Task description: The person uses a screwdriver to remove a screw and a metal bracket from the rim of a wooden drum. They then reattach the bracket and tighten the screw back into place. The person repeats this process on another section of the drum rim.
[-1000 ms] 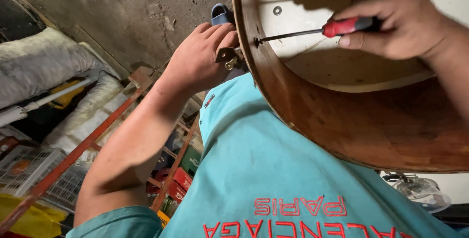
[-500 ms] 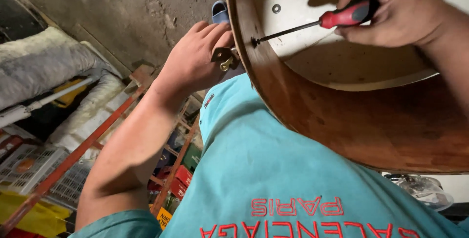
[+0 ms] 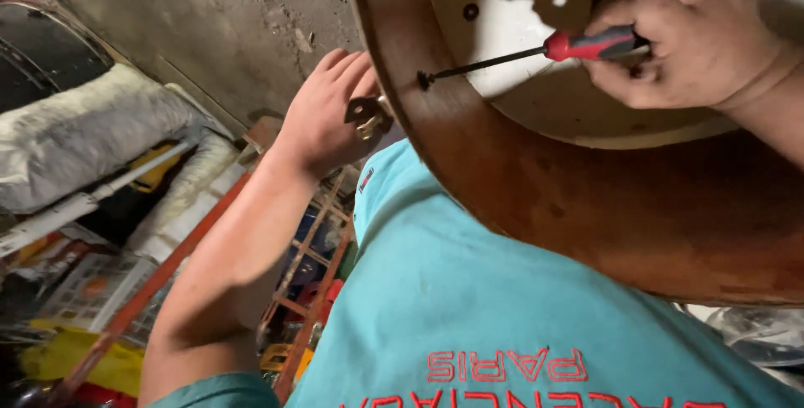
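Left hand: closed on a small metal bracket, pressing it against the outer wall of the round wooden shell; fingers wrap up over the rim.
Bracket: at the left fingertips, touching the shell's outside face, just across the wall from the screwdriver tip.
Shell: brown curved wall resting against the person's teal shirt, pale inner face turned up towards the right hand.
Screwdriver: dark shaft slanting down from the right grip, its tip seated at a hole in the shell's inner wall.
Right hand: wrapped tight round the red and black handle.
Change: over the last second the shell and both hands fill more of the view; the tip stays at the same hole and the bracket has not slipped, so the fastening reads as still being driven.
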